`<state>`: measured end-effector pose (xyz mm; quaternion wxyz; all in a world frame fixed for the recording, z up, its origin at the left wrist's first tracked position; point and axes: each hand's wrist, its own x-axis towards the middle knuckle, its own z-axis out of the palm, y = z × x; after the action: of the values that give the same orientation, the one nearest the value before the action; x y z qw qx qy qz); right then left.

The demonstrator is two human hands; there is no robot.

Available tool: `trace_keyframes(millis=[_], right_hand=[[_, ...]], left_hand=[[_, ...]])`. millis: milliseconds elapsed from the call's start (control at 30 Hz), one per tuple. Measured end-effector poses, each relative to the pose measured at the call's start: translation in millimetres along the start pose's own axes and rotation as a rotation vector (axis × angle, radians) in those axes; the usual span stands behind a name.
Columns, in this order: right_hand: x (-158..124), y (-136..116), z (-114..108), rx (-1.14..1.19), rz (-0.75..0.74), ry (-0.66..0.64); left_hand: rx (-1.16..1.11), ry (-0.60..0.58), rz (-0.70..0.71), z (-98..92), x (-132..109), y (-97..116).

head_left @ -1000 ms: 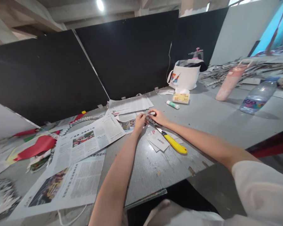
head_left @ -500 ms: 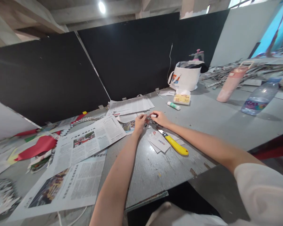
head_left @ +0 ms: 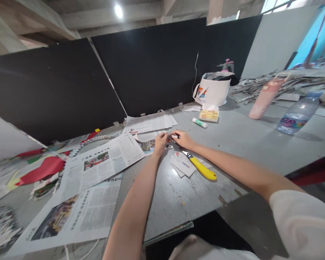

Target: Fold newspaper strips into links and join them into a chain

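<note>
My left hand (head_left: pixel 160 143) and my right hand (head_left: pixel 185 140) meet over the middle of the table, fingertips nearly touching. Both pinch a small folded paper strip (head_left: pixel 169 138), printed grey and white, partly hidden by the fingers. A white end of paper shows between my right thumb and forefinger. Just below the right hand lies a yellow utility knife (head_left: pixel 203 168), its blade out and pointing toward the hands. Cut pieces of printed paper (head_left: pixel 184 165) lie beside the knife. Behind the left hand are newspaper sheets (head_left: pixel 148 124).
Newspaper pages (head_left: pixel 97 162) cover the left side, near a braided paper rope (head_left: pixel 99 138) and red paper (head_left: pixel 44 171). A glue stick (head_left: pixel 199 122), tissue pack (head_left: pixel 209 114), white bag (head_left: pixel 213 88), pink bottle (head_left: pixel 267 97) and plastic water bottle (head_left: pixel 298 115) stand or lie toward the right.
The hands stay in the same place, with only a slight shift of the fingers on the paper strip. The whole view dips slightly. Other objects keep their places.
</note>
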<state>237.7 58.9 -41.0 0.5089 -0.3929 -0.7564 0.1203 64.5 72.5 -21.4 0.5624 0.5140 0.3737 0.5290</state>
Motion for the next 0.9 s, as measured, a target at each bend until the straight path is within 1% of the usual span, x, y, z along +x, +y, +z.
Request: trace_keyframes(millis=[200, 400, 600, 700, 900], right_hand=[[0, -1, 0, -0.017, -0.010, -0.002], [1, -1, 0, -0.031, -0.049, -0.012], [0, -4, -1, -0.061, -0.021, -0.021], [0, -6, -1, -0.073, -0.007, -0.021], [0, -11, -2, -0.084, 0.026, -0.017]], left_hand=[[-0.012, 0.002, -0.022, -2.0, 1, -1], [0.010, 0.005, 0.003, -1.8, 1, -3], [0.055, 0.080, 0.047, 0.9, 2, -7], [0.094, 0.077, 0.074, 1.3, 2, -8], [0.104, 0.064, 0.070, 0.8, 1, -7]])
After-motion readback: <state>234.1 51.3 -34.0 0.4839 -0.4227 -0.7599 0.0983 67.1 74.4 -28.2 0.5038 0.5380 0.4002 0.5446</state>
